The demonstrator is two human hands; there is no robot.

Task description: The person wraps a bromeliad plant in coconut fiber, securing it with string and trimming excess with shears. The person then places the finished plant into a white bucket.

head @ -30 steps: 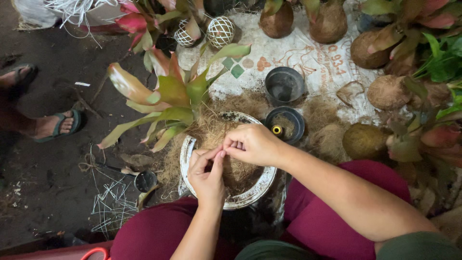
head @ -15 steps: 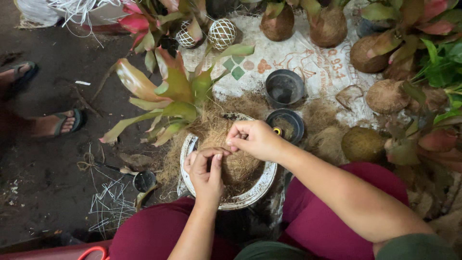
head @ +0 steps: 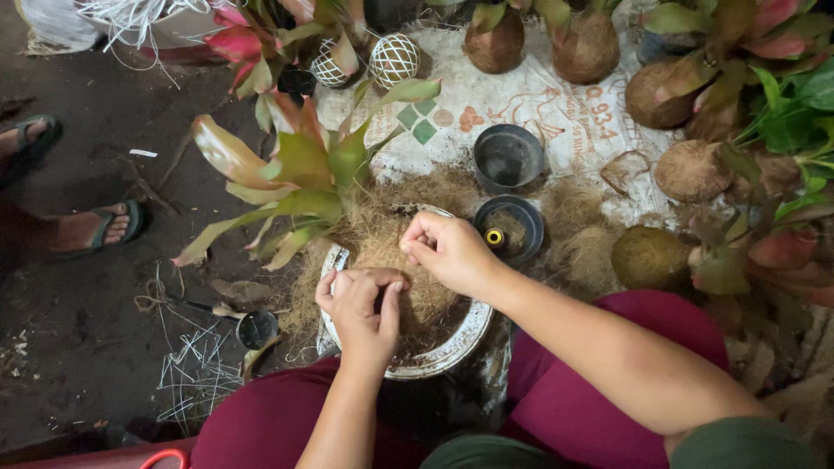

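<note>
Pinched between both hands, a bit of coconut fibre point(head: 408, 260) is being worked: the left hand point(head: 363, 306) is curled shut over the brown wad, and the right hand point(head: 447, 250) has thumb and fingertips closed on a thin strand right at the plant's base. All of it sits in a white-rimmed bowl point(head: 452, 347) held on the lap, so elbow room is tight there. Open space is only found to the left, on the dark ground, where scraps of white wire point(head: 195, 382) are scattered. Two black plastic pots point(head: 508, 156) are set just past the bowl's far rim, one behind the other, and two wire-wrapped balls point(head: 395, 59) can be counted at the top. Five coconut husk pots point(head: 691, 169) crowd the right and far sides. One bromeliad point(head: 295, 178) is being mounted, its long axis tilted up-left, leaves fanned away from the bowl. Two sandalled feet point(head: 100, 227) of another person are seen at the left edge.
</note>
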